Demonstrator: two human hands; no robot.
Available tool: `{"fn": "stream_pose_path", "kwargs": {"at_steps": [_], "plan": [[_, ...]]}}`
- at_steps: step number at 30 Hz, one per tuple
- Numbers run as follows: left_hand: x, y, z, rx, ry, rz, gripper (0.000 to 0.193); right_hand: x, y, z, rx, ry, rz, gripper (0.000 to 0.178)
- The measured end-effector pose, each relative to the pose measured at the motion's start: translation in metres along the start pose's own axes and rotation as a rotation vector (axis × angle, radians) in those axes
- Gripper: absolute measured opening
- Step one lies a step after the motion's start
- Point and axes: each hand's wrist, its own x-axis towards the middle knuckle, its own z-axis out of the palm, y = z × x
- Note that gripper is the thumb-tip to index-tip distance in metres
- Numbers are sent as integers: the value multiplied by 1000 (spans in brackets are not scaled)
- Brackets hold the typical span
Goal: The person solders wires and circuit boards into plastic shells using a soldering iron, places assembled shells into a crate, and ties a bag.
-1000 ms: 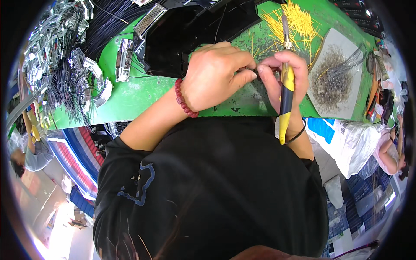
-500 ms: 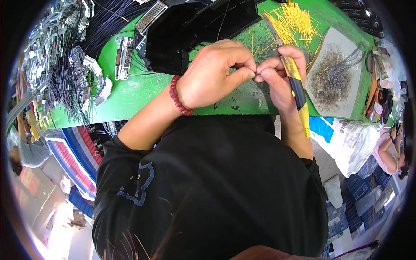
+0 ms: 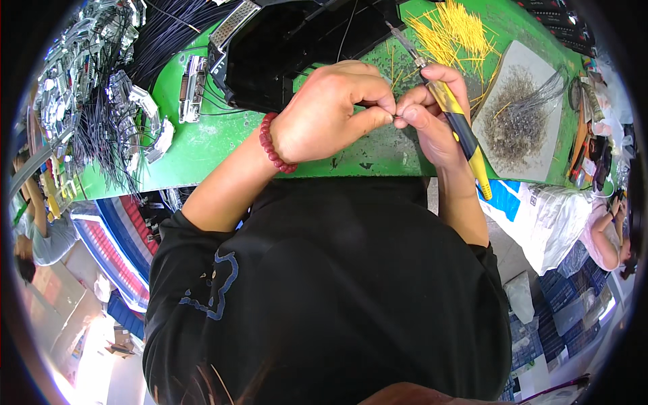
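My left hand (image 3: 331,111) is closed in a pinch over the front of the green bench, with a red bead bracelet on its wrist. What sits between its fingertips is too small to name; a dark speck shows there. My right hand (image 3: 439,125) holds a yellow and black soldering iron (image 3: 461,128), its metal tip slanting up and left. The thumb and forefinger of this hand pinch right against the left fingertips. Behind my left hand lies a black plastic housing (image 3: 270,67), partly hidden by it.
Thin yellow sticks or tubes (image 3: 459,34) are heaped at the back right. A pale board (image 3: 496,145) carries dark residue and a bundle of thin wires (image 3: 540,94). Silvery parts with black wires (image 3: 101,101) pile up at the left. One metallic part (image 3: 193,88) stands beside the housing.
The soldering iron has swung so its tip points further left, and its handle end sits higher. Both hands have shifted slightly left, fingertips still together.
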Motion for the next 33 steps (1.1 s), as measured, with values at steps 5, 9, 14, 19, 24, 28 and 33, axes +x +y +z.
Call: {"fn": "stream_pose_path", "kwargs": {"at_steps": [5, 9, 14, 19, 24, 28, 33], "plan": [[-1, -3, 0, 16, -17, 27, 7, 1, 1, -2, 23, -28, 48, 52], [-1, -3, 1, -6, -22, 33, 8, 1, 3, -3, 62, -56, 95, 54], [0, -3, 0, -8, -37, 46, 8, 0, 3, -4, 54, -62, 83, 54], [-1, -4, 1, 34, -19, 33, 6, -2, 4, -2, 54, -51, 29, 57], [0, -1, 2, 32, -9, -23, 5, -5, 8, -2, -11, -37, -63, 60], [0, 0, 4, 57, 26, -9, 6, -8, 9, 1, -116, -24, -161, 60], [-1, -3, 4, 58, 24, -35, 6, -7, 14, -1, -301, -55, -301, 61]]}}
